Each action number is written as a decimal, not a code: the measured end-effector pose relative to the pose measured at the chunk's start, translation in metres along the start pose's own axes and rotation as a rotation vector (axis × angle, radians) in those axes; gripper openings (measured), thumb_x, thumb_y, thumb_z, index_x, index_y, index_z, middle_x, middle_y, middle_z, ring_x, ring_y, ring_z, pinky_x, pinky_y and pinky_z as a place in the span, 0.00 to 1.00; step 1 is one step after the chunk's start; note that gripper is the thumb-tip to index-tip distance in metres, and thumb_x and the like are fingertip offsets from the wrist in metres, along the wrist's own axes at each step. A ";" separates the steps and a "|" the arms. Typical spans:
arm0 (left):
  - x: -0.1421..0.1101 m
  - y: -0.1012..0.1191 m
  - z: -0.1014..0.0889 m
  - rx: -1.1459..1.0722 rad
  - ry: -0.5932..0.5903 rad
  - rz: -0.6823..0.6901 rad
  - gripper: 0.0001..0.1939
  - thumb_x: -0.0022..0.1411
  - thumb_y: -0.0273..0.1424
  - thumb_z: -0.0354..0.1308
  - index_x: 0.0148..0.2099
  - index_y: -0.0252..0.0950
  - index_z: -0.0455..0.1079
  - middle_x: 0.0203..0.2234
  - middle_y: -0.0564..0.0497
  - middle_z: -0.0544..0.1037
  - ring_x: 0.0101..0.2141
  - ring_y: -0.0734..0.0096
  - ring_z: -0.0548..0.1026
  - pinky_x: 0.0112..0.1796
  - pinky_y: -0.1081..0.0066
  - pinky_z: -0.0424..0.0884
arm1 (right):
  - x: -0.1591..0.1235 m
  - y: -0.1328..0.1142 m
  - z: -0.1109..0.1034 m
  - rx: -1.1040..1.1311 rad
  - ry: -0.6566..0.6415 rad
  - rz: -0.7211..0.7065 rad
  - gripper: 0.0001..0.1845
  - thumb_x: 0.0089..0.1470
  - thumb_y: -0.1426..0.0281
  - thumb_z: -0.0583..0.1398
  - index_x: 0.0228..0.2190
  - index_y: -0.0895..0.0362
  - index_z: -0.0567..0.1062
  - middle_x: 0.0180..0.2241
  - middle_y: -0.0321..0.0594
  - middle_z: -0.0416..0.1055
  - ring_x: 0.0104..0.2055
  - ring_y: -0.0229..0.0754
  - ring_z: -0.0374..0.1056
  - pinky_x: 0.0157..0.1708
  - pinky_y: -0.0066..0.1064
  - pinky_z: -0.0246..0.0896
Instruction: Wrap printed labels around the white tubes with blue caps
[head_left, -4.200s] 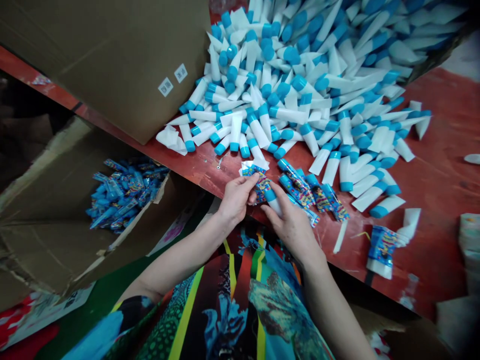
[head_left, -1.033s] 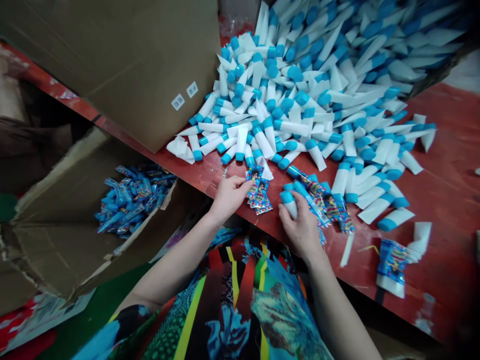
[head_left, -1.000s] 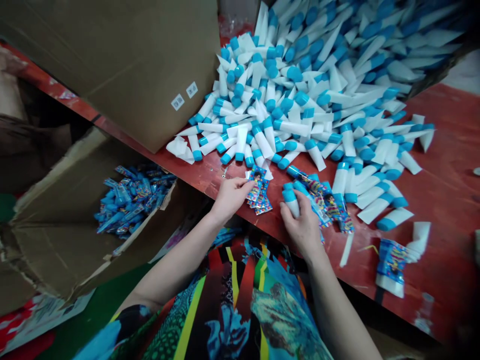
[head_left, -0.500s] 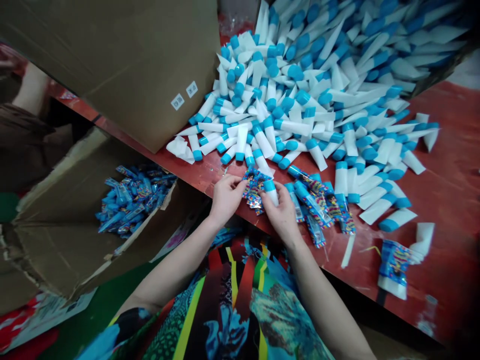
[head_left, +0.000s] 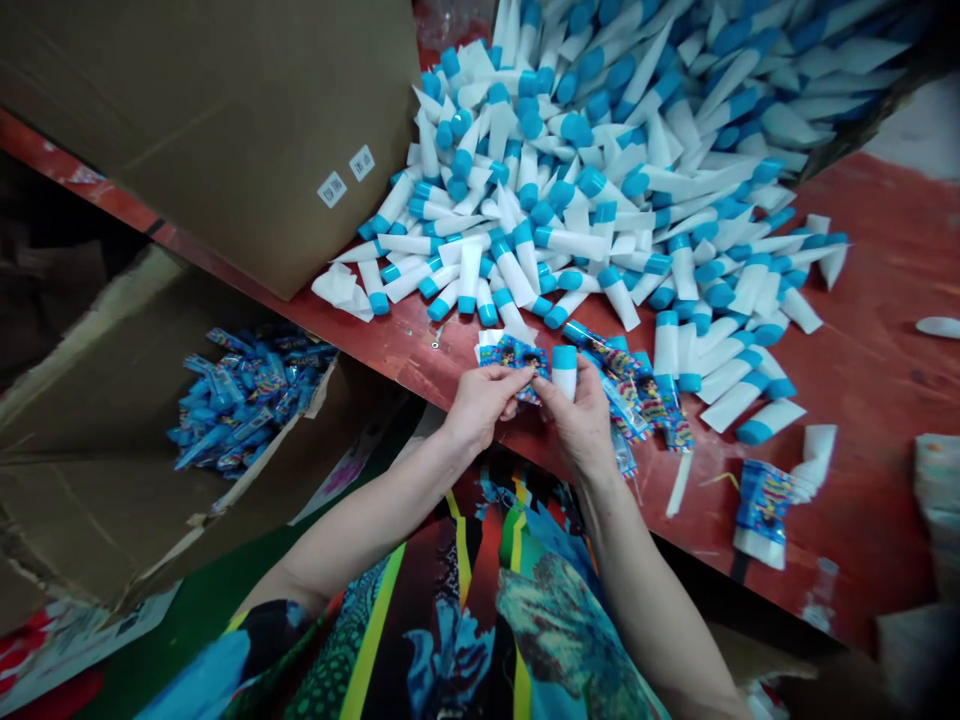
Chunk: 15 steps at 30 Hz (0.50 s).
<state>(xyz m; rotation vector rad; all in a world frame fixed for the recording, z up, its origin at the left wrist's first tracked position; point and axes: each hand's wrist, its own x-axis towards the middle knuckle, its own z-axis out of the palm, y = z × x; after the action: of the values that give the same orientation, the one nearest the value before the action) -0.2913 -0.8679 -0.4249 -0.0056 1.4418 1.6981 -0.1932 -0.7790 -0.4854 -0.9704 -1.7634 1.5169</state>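
Observation:
My left hand is closed in a pinch at the lower edge of blue printed wrappers near the table's front edge. My right hand is closed around a white tube with a blue cap, cap upward. The thumb of that hand reaches over to the left fingertips at the wrapper; how the fingers grip it is partly hidden. Just right of my right hand lie several wrapped tubes in blue printed film. Beyond both hands spreads a large heap of white tubes with blue caps.
A tall cardboard box stands on the red table at left. Below the edge, an open carton holds a pile of blue wrapped tubes. A stack of wrappers lies at the right front.
My two hands have come together, and the left fingers now meet the right thumb at the wrapper. The tube stays in my right hand. The whole view has shifted slightly.

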 end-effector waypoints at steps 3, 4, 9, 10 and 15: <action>-0.001 -0.002 0.004 -0.017 -0.004 -0.001 0.23 0.64 0.31 0.82 0.27 0.34 0.71 0.17 0.60 0.64 0.16 0.86 0.57 0.22 0.75 0.50 | -0.002 -0.006 0.000 0.102 0.023 0.083 0.34 0.54 0.45 0.71 0.55 0.46 0.70 0.34 0.31 0.73 0.28 0.45 0.67 0.27 0.39 0.70; -0.002 -0.002 0.005 -0.027 -0.011 -0.012 0.24 0.67 0.31 0.80 0.26 0.34 0.70 0.17 0.60 0.64 0.16 0.86 0.57 0.22 0.75 0.49 | -0.002 -0.009 -0.001 0.085 0.029 0.075 0.34 0.54 0.45 0.70 0.55 0.47 0.70 0.36 0.32 0.74 0.30 0.46 0.69 0.29 0.40 0.72; -0.005 0.004 0.005 -0.074 -0.062 -0.119 0.24 0.76 0.32 0.70 0.27 0.36 0.66 0.19 0.57 0.67 0.14 0.85 0.58 0.21 0.75 0.49 | -0.005 -0.016 -0.001 -0.061 0.118 -0.115 0.30 0.57 0.47 0.68 0.54 0.48 0.72 0.45 0.40 0.79 0.46 0.51 0.79 0.48 0.45 0.79; -0.006 0.006 0.005 -0.073 -0.065 -0.135 0.24 0.75 0.30 0.70 0.27 0.36 0.66 0.18 0.58 0.66 0.14 0.85 0.58 0.21 0.75 0.49 | -0.005 -0.016 -0.001 -0.064 0.123 -0.139 0.29 0.57 0.47 0.68 0.54 0.48 0.73 0.45 0.39 0.79 0.46 0.50 0.79 0.48 0.45 0.79; -0.005 0.009 0.002 -0.084 -0.059 -0.074 0.20 0.74 0.23 0.68 0.27 0.34 0.69 0.17 0.57 0.66 0.16 0.85 0.58 0.22 0.76 0.49 | -0.004 -0.009 -0.007 0.133 -0.003 0.002 0.29 0.60 0.44 0.69 0.51 0.45 0.69 0.32 0.29 0.74 0.23 0.40 0.62 0.22 0.37 0.64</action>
<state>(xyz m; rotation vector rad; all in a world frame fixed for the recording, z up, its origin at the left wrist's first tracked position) -0.2927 -0.8692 -0.4143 -0.0536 1.3108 1.6836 -0.1863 -0.7791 -0.4749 -0.9036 -1.6409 1.6155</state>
